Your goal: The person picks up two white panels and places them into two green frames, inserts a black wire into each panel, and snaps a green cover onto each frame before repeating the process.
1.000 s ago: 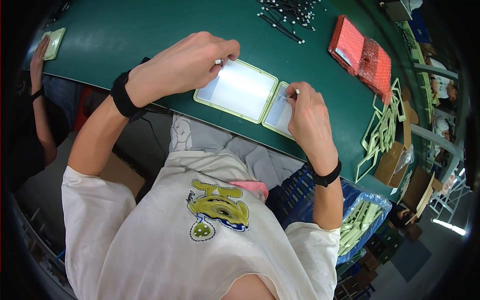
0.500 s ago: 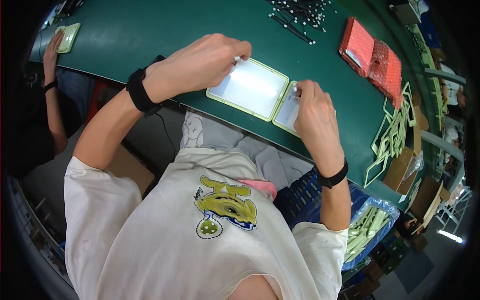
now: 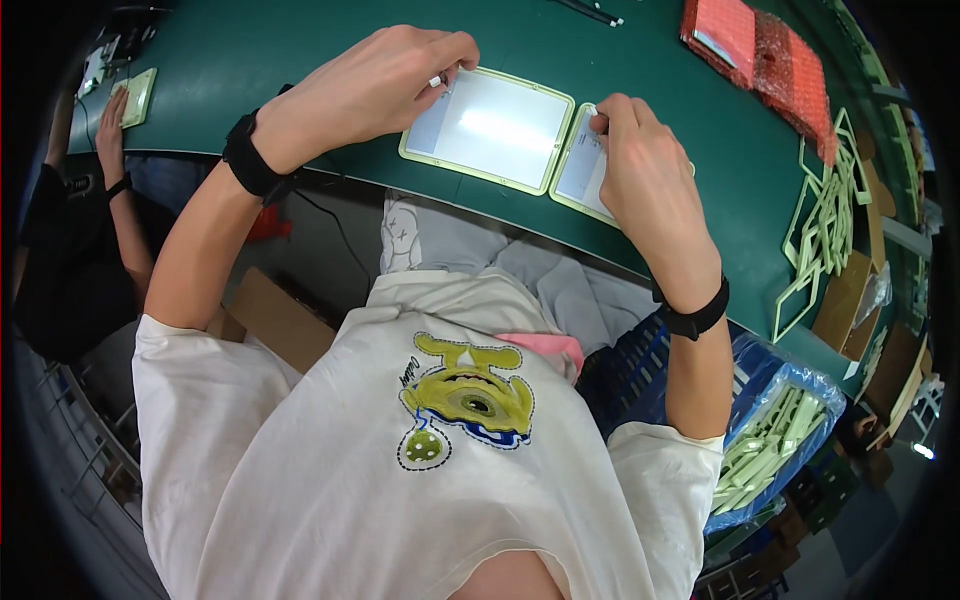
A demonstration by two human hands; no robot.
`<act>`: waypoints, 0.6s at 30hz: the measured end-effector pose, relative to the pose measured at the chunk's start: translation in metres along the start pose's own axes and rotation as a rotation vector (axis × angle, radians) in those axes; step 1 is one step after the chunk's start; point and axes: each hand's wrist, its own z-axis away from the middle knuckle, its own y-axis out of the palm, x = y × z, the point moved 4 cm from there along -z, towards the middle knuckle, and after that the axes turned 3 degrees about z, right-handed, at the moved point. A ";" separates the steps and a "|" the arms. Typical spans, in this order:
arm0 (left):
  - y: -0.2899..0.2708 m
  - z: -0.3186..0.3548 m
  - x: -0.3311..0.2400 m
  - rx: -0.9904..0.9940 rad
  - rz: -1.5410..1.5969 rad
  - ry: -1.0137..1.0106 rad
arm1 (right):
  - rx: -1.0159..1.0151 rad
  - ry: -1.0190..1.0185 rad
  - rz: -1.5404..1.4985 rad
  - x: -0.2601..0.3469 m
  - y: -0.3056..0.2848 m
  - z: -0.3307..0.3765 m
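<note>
Two flat panels with pale green frames lie side by side on the green table. The larger view is of the left panel point(image 3: 500, 130), with a glossy white face and a bright reflection. My left hand point(image 3: 385, 95) reaches over its left edge, fingers pinched on a small white piece point(image 3: 435, 81). Over the right panel point(image 3: 577, 175), my right hand point(image 3: 645, 170) covers much of its face. Another small white piece point(image 3: 592, 110) shows at the pinched fingertips of that hand. What else each piece joins to is hidden by the fingers.
Red bubble-wrap packs point(image 3: 775, 65) lie at the table's far right. Pale green frames point(image 3: 825, 225) are heaped by the right edge, and more fill a blue-lined crate point(image 3: 770, 440) below. At far left, another person's hand point(image 3: 112, 125) touches a similar panel point(image 3: 140, 97).
The view has shifted, so the panels and both hands sit higher in it and most of the black cable pile has left the top edge. Both hands keep their pinch.
</note>
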 end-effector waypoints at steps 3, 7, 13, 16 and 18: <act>0.003 0.001 -0.001 0.003 -0.045 0.008 | 0.004 0.004 0.002 0.000 0.001 0.000; 0.007 0.002 0.002 0.001 -0.088 0.004 | 0.008 -0.001 0.001 -0.001 0.003 -0.001; 0.003 0.005 -0.001 -0.057 -0.087 0.038 | -0.024 -0.027 0.000 0.006 -0.004 -0.002; -0.002 0.005 -0.002 -0.017 0.108 0.025 | 0.027 0.026 -0.001 -0.001 0.000 0.003; -0.029 0.010 0.002 -0.041 0.199 -0.090 | -0.008 0.025 -0.119 -0.003 -0.009 0.003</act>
